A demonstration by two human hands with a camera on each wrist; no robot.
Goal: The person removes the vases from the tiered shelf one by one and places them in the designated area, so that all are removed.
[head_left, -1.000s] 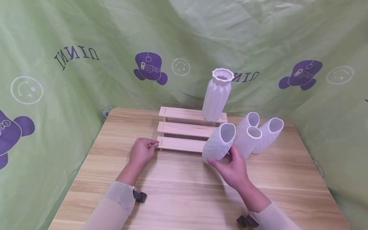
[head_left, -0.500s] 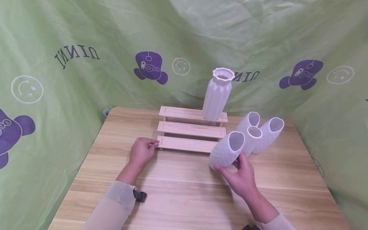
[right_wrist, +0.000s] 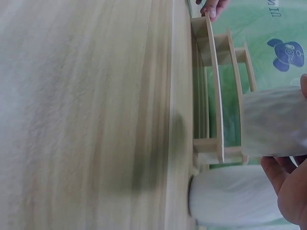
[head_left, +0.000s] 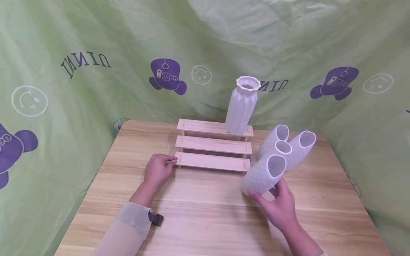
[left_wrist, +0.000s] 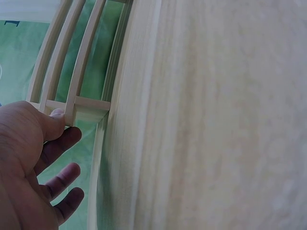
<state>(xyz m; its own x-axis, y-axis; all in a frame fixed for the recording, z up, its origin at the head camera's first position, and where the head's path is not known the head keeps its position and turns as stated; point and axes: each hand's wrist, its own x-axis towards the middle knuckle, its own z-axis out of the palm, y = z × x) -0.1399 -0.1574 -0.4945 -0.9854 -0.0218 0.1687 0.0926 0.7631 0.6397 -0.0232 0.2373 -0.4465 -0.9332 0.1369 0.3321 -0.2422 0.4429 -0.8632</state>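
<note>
My right hand grips a white textured vase near its base, thumb on the near side. In the right wrist view this vase hangs above the table, mouth cut off by the frame. My left hand pinches the left end of the lowest step of a three-step wooden display rack; the left wrist view shows the thumb against that end. A white pleated vase stands on the top step's right end.
Right of the rack several white vases stand close together: one at the back, one with a round rim partly hidden by the held vase, and one at the right. A green printed curtain surrounds the wooden table.
My right hand has carried the held vase to the right and toward me, uncovering the lowest step's right end. My left hand stays at the rack.
</note>
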